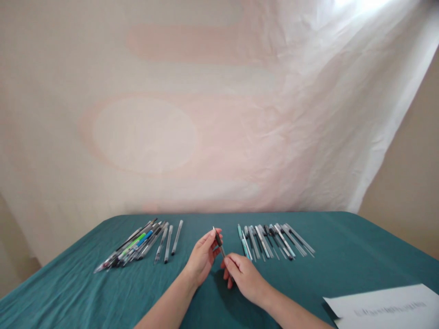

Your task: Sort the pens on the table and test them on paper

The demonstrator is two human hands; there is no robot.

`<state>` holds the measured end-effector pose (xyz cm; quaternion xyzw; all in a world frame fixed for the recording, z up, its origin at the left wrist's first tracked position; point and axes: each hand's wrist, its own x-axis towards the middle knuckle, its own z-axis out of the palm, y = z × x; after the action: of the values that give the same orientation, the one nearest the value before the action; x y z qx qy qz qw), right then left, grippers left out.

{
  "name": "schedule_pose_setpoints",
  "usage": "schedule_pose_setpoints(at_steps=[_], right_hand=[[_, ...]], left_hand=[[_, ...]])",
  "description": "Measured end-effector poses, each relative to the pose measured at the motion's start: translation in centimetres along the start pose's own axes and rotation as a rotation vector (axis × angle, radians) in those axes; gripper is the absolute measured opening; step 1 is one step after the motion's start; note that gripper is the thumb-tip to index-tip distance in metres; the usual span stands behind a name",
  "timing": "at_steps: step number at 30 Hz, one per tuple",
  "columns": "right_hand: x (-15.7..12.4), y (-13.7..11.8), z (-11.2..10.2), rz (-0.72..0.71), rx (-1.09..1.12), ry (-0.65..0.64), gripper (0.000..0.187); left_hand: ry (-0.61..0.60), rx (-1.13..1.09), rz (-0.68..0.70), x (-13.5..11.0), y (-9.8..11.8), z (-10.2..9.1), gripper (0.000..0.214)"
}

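Note:
A slim pen (220, 244) with a dark grip section is held between both hands, above the middle of the green cloth. Its pointed end tilts up and away, by the fingertips of my left hand (202, 257), which pinches it near the top. My right hand (246, 277) is closed around the pen's lower part and hides that end. To the left lies a heap of pens (144, 242), among them a green one and a blue one. On the right, several pens and loose parts (270, 240) lie in a rough row.
The green cloth (113, 301) covers the whole table. At the front right corner lies a white sheet of paper (387, 304) with blurred print. Separate from the left heap is a clear pen (177, 237). A pale sheet (219, 137) hangs behind the table.

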<state>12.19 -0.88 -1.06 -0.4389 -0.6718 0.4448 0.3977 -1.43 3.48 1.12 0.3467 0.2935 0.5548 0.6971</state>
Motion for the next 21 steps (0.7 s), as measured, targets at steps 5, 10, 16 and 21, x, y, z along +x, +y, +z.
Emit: schedule_pose_setpoints(at_steps=[5, 10, 16, 21], right_hand=[[-0.12, -0.18, -0.17, -0.040, -0.080, 0.024, 0.032], [-0.04, 0.03, -0.11, 0.026, -0.022, 0.071, 0.024], [0.02, -0.18, -0.29, 0.086, 0.100, 0.029, 0.031], [0.09, -0.55, -0.39, 0.069, 0.202, -0.031, 0.046]], left_hand=[[0.052, 0.009, 0.002, 0.16, -0.04, -0.49, 0.025], [0.085, 0.003, -0.031, 0.26, -0.28, -0.68, 0.026], [0.104, -0.031, -0.044, 0.29, -0.27, -0.83, 0.025], [0.115, -0.033, -0.056, 0.19, -0.15, -0.68, 0.024]])
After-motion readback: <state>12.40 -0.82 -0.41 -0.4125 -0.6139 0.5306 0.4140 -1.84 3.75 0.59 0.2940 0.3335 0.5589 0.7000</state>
